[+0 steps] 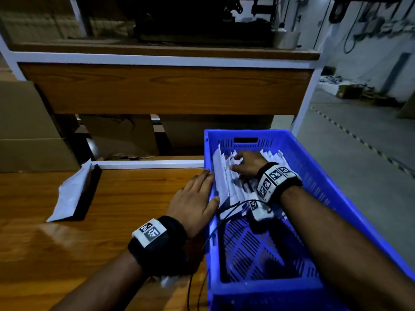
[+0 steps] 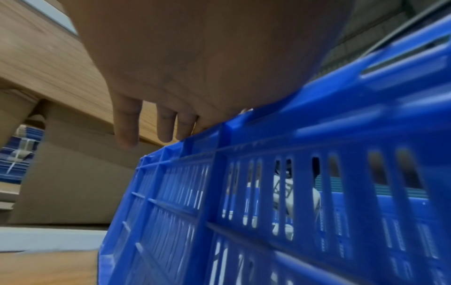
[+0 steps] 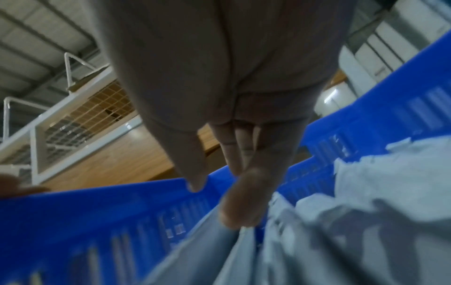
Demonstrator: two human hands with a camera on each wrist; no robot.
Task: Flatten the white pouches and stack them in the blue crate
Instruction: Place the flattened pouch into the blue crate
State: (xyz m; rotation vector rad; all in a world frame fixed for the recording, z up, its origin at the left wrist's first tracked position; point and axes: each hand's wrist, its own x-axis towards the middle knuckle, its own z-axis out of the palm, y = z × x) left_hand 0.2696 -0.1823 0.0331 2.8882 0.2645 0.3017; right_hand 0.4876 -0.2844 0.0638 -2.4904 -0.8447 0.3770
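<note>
A blue slatted crate (image 1: 318, 171) stands at the right end of the wooden table, with several white pouches (image 1: 224, 182) leaning in a row in its far half. My right hand (image 1: 247, 163) reaches into the crate and lies on top of those pouches (image 3: 366, 192), fingers spread and mostly straight. My left hand (image 1: 195, 198) lies flat on the crate's left rim (image 2: 244, 123), fingers straight, thumb inside touching the nearest pouch. One more white pouch (image 1: 71, 191) lies on the table to the left, over a black block.
The near half of the crate floor (image 1: 258, 254) is bare. A black cable (image 1: 224, 212) from the wrist gear hangs into the crate. Cardboard boxes (image 1: 27, 131) stand behind the table at left. A white-framed wooden shelf (image 1: 166, 88) rises behind.
</note>
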